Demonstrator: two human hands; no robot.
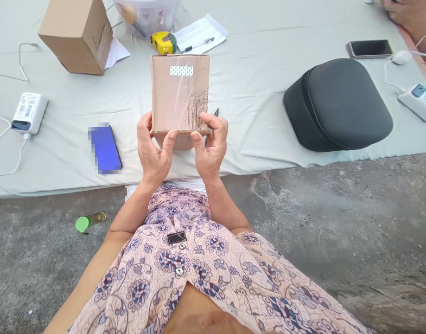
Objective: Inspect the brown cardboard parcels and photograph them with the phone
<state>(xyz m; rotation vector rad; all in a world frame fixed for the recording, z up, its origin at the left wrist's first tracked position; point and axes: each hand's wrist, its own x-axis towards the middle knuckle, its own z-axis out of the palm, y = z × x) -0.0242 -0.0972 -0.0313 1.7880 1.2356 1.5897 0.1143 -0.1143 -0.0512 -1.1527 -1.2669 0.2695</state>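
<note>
Both my hands hold a small cardboard box (171, 102) at the near side of the table. My left hand (153, 150) wraps round its left near corner, the thumb pressed on the near edge. With fingers curled over the right near corner, my right hand (211, 144) grips the other side, its thumb also on the near edge. A patterned white sticker (181, 71) lies on the top face, and dark scribbled lines cover the right part of that face. The tip of a black pen (216, 112) shows just behind my right hand.
Beyond the box lie a yellow tape measure (162, 42) and a paper sheet (202, 35) with a pen. A larger carton (75, 39) and a phone (106, 149) are on the left, a black case (338, 104) on the right. A green-capped bottle (84, 224) stands on the floor.
</note>
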